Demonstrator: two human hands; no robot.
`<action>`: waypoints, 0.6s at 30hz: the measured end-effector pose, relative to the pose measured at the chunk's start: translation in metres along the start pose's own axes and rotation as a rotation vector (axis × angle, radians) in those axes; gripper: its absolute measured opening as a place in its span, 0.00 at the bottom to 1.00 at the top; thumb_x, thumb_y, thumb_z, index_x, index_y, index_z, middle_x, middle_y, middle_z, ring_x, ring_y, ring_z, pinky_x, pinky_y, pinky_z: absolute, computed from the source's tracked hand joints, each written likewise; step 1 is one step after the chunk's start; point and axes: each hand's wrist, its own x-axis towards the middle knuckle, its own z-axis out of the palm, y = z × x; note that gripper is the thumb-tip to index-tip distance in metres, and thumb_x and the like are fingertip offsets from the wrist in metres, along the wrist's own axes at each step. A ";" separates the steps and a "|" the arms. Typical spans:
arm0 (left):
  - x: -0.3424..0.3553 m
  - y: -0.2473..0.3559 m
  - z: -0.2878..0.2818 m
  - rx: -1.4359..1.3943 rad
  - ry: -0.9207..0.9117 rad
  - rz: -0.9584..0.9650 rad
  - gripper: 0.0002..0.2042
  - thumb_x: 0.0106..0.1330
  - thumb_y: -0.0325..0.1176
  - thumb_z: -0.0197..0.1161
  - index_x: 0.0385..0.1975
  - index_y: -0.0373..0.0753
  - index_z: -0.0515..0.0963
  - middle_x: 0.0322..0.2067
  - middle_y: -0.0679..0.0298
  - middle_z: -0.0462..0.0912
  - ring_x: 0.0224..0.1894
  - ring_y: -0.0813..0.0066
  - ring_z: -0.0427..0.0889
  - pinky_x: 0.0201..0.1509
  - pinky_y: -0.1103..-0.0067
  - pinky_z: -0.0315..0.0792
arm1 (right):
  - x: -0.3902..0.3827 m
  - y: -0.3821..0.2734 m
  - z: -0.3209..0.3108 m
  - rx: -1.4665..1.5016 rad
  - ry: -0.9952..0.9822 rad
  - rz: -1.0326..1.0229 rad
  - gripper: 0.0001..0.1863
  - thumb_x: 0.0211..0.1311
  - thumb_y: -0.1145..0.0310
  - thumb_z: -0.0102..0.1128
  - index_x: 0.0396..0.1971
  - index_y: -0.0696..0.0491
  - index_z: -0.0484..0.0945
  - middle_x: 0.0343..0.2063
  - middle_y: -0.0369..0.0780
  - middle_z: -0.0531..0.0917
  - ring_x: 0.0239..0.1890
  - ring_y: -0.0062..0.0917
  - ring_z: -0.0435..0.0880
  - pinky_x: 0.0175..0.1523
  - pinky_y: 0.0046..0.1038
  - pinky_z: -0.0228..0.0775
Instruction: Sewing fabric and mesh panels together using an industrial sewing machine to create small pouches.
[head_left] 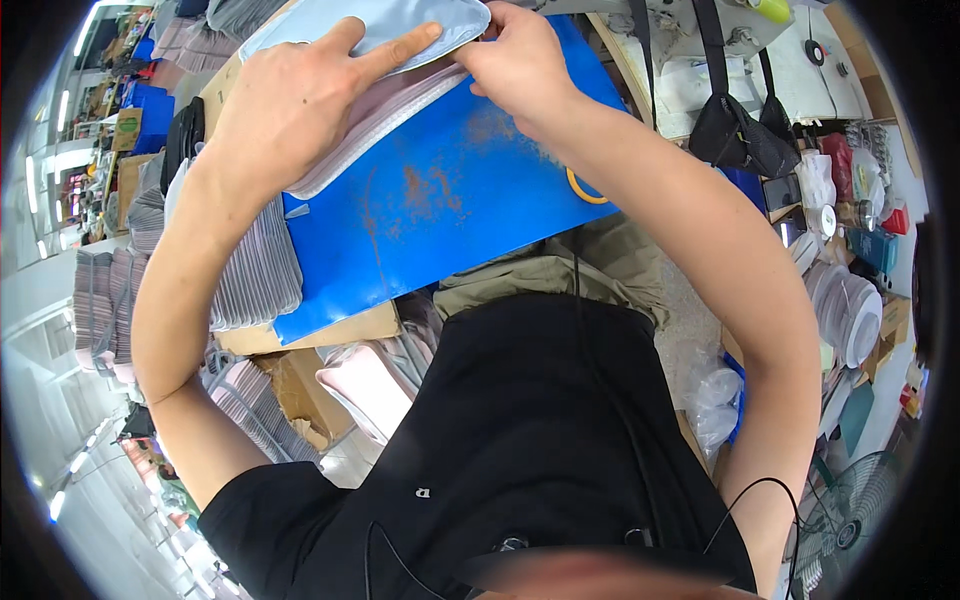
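Note:
A flat light blue piece [295, 28] with rounded corners lies at the top of the view, over a pink piece with a pale rim [385, 120]. My left hand [310, 105] rests on them, fingers apart, with the index finger stretched onto the blue piece. My right hand [515, 65] grips the blue piece's right corner, its fingertips partly hidden. Both are at the upper part of a blue work board [400, 240] with brownish marks. An orange handle [588, 195], perhaps of scissors, shows at its right edge.
Stacks of pinkish-grey pieces [250, 275] are at the left and below. A cardboard box [300, 390] sits under the board. A black hanging bag [740, 140], white plastic spools [850, 325] and a fan [850, 520] are at the right. My lap and black shirt fill the lower middle.

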 end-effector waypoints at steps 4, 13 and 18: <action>0.000 -0.012 0.000 0.094 -0.028 0.070 0.37 0.67 0.27 0.61 0.74 0.73 0.62 0.36 0.61 0.76 0.24 0.63 0.83 0.30 0.71 0.81 | 0.001 0.007 -0.018 0.101 -0.125 0.041 0.18 0.55 0.69 0.72 0.46 0.58 0.87 0.34 0.39 0.89 0.34 0.21 0.87 0.40 0.28 0.78; 0.008 -0.016 -0.016 0.101 -0.105 0.096 0.33 0.67 0.28 0.61 0.71 0.68 0.70 0.37 0.60 0.78 0.27 0.64 0.85 0.32 0.72 0.82 | -0.004 0.000 -0.029 0.454 -0.251 0.240 0.15 0.60 0.73 0.70 0.48 0.56 0.87 0.36 0.35 0.88 0.35 0.17 0.84 0.39 0.23 0.79; 0.025 -0.026 -0.025 0.108 -0.146 0.102 0.31 0.66 0.28 0.63 0.69 0.62 0.74 0.37 0.59 0.78 0.29 0.65 0.86 0.33 0.75 0.81 | 0.010 -0.009 -0.020 0.536 -0.233 0.332 0.13 0.60 0.73 0.70 0.45 0.59 0.86 0.37 0.37 0.88 0.37 0.18 0.85 0.40 0.24 0.81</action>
